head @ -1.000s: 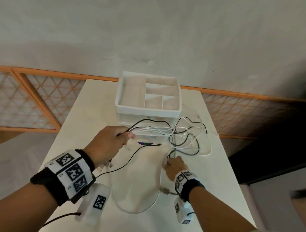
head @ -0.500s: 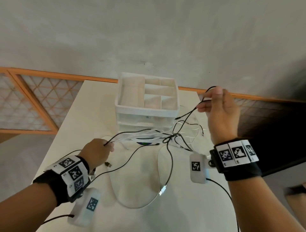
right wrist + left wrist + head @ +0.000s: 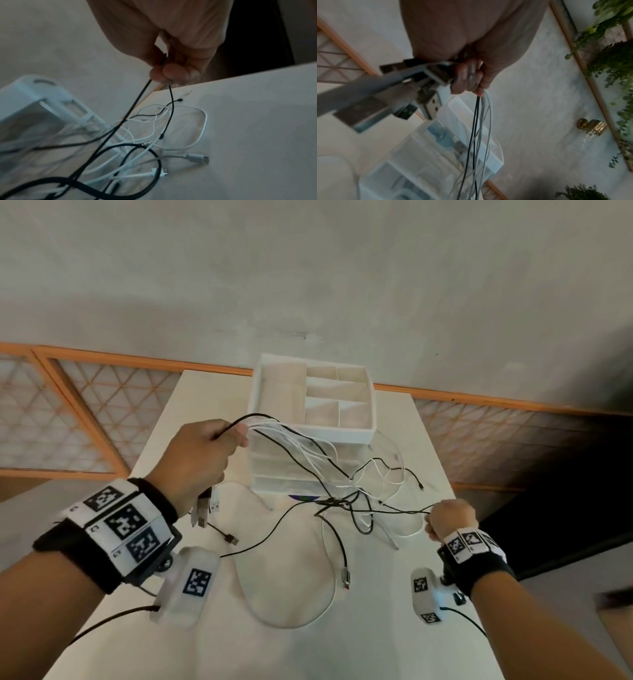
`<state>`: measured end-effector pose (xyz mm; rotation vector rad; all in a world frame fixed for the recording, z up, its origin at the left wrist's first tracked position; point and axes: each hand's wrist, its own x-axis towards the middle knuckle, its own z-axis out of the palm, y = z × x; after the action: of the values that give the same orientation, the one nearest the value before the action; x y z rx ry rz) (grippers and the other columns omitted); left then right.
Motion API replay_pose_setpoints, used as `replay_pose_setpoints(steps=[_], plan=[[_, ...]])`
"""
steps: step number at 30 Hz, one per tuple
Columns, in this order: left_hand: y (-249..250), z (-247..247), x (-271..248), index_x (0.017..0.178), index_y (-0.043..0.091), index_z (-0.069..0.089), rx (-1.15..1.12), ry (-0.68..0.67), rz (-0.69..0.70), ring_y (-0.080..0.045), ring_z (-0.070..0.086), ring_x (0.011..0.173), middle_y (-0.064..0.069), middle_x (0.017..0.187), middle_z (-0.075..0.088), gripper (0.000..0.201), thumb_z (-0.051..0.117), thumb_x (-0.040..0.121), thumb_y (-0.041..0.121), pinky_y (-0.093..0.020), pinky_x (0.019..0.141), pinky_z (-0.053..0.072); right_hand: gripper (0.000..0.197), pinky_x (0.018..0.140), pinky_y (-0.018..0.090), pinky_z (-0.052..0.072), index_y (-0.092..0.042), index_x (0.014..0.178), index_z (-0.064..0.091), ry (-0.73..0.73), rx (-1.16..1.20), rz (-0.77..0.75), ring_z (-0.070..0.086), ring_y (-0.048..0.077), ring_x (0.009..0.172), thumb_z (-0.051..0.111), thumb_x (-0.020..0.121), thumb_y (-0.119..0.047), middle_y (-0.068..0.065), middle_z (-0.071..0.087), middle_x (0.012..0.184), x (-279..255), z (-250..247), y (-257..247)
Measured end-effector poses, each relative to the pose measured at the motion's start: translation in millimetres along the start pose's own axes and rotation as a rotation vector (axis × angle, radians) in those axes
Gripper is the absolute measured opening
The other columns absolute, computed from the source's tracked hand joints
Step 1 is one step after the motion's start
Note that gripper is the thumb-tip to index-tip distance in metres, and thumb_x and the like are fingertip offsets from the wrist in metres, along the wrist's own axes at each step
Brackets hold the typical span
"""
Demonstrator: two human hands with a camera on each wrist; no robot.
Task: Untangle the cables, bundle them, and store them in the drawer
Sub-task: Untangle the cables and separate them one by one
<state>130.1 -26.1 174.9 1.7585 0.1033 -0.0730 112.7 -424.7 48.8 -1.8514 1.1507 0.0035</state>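
Observation:
A tangle of black and white cables (image 3: 346, 501) lies on the white table (image 3: 291, 645) in front of a white drawer unit (image 3: 313, 436). My left hand (image 3: 205, 463) is raised left of the unit and grips a bunch of cable ends (image 3: 481, 121), with USB plugs (image 3: 426, 86) sticking out below the fist. My right hand (image 3: 448, 520) is low at the right and pinches a thin black cable (image 3: 137, 101) between thumb and fingers, pulling it taut from the knot. A white cable loop (image 3: 197, 121) lies slack on the table.
The drawer unit carries an open divided tray (image 3: 335, 402) on top; its drawers look closed. A black cable with a USB plug (image 3: 346, 577) trails toward me at centre. The table's right edge (image 3: 455, 508) is close to my right hand. A wall stands behind.
My right hand has come down from high on the right to table level, still pinching the black cable. My left hand has lifted the bunch up and toward the drawer unit.

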Motion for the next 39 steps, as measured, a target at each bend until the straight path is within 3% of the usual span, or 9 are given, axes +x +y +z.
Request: replay_pose_setpoints(steps=[3, 6, 10, 12, 17, 21, 24, 29, 39], plan=[[1.5, 2.8, -1.9, 0.077, 0.009, 0.066, -0.027, 0.003, -0.002, -0.012, 0.024, 0.043, 0.003, 0.059, 0.034, 0.031, 0.058, 0.098, 0.029, -0.022, 0.043, 0.022, 0.04, 0.05, 0.031, 0.047, -0.025, 0.121, 0.051, 0.106, 0.244, -0.28, 0.054, 0.022, 0.045, 0.039, 0.091, -0.002, 0.01, 0.068, 0.072, -25.5, 3.3, -14.1], [2.9, 2.9, -2.0, 0.079, 0.008, 0.067, 0.005, 0.04, 0.013, -0.012, 0.026, 0.042, 0.003, 0.058, 0.035, 0.031, 0.057, 0.098, 0.031, -0.023, 0.044, 0.024, 0.037, 0.055, 0.034, 0.051, -0.023, 0.113, 0.062, 0.206, 0.373, -0.4, 0.059, 0.023, 0.048, 0.037, 0.094, -0.003, 0.007, 0.071, 0.087, -29.2, 1.6, -33.0], [5.5, 4.0, -4.8, 0.081, 0.007, 0.066, -0.011, -0.034, 0.026, -0.01, 0.024, 0.041, 0.006, 0.055, 0.034, 0.03, 0.055, 0.1, 0.027, -0.021, 0.043, 0.023, 0.054, 0.099, 0.041, 0.048, -0.023, 0.149, 0.037, -0.021, -0.36, -0.28, 0.066, 0.036, 0.108, 0.05, 0.096, -0.027, 0.016, 0.067, 0.122, -34.3, 11.1, -26.9], [10.5, 5.4, -7.2, 0.083, 0.005, 0.065, -0.019, -0.058, 0.023, -0.009, 0.023, 0.04, 0.006, 0.054, 0.033, 0.029, 0.054, 0.1, 0.026, -0.021, 0.041, 0.022, 0.056, 0.099, 0.04, 0.044, -0.029, 0.147, 0.037, -0.025, -0.595, -0.345, 0.056, 0.036, 0.119, 0.056, 0.095, -0.03, 0.017, 0.051, 0.137, -49.5, 21.5, -18.4], [30.4, 16.4, -14.1, 0.083, 0.005, 0.063, -0.091, -0.141, 0.055, -0.009, 0.02, 0.043, 0.007, 0.054, 0.03, 0.028, 0.052, 0.101, 0.024, -0.02, 0.04, 0.02, 0.04, 0.092, 0.038, 0.052, -0.042, 0.125, 0.057, -0.299, -0.677, -0.901, 0.061, 0.02, 0.099, 0.065, 0.087, -0.029, -0.004, 0.051, 0.119, -92.8, 77.1, -8.1], [43.5, 15.2, -12.3, 0.079, 0.009, 0.058, -0.139, -0.137, 0.063, -0.008, 0.021, 0.043, 0.01, 0.051, 0.031, 0.029, 0.051, 0.101, 0.027, -0.021, 0.04, 0.02, 0.02, 0.089, 0.036, 0.051, -0.029, 0.108, 0.073, -0.308, -0.746, -0.818, 0.063, 0.027, 0.104, 0.062, 0.093, -0.037, 0.003, 0.057, 0.118, -99.8, 88.8, -22.2], [31.1, 5.6, -4.9, 0.078, 0.011, 0.057, -0.012, -0.093, 0.002, -0.008, 0.025, 0.042, 0.01, 0.05, 0.038, 0.031, 0.049, 0.102, 0.03, -0.022, 0.042, 0.024, 0.011, 0.08, 0.034, 0.055, -0.031, 0.089, 0.079, -0.315, -0.36, -0.818, 0.068, 0.02, 0.08, 0.068, 0.091, -0.029, 0.0, 0.075, 0.091, -91.0, 53.3, -68.3], [-10.2, 5.9, 3.3, 0.08, 0.008, 0.052, 0.076, -0.012, -0.24, -0.014, 0.029, 0.045, -0.002, 0.062, 0.042, 0.031, 0.046, 0.103, 0.029, -0.024, 0.044, 0.025, 0.024, 0.048, 0.025, 0.036, -0.02, 0.066, 0.072, -0.261, 0.233, -0.859, 0.045, 0.016, 0.046, 0.068, 0.09, -0.022, -0.004, 0.057, 0.054, -117.7, -14.1, -139.0], [17.8, 27.6, 2.1, 0.088, 0.011, 0.051, -0.274, -0.132, -0.201, -0.032, 0.07, 0.09, -0.021, 0.1, 0.074, 0.024, 0.041, 0.106, 0.024, -0.04, 0.077, 0.054, 0.035, 0.046, 0.019, 0.025, -0.008, 0.058, 0.065, -0.569, 0.095, -1.036, 0.028, 0.011, 0.043, 0.067, 0.092, -0.016, -0.011, 0.035, 0.043, -185.7, 4.1, -131.2]])
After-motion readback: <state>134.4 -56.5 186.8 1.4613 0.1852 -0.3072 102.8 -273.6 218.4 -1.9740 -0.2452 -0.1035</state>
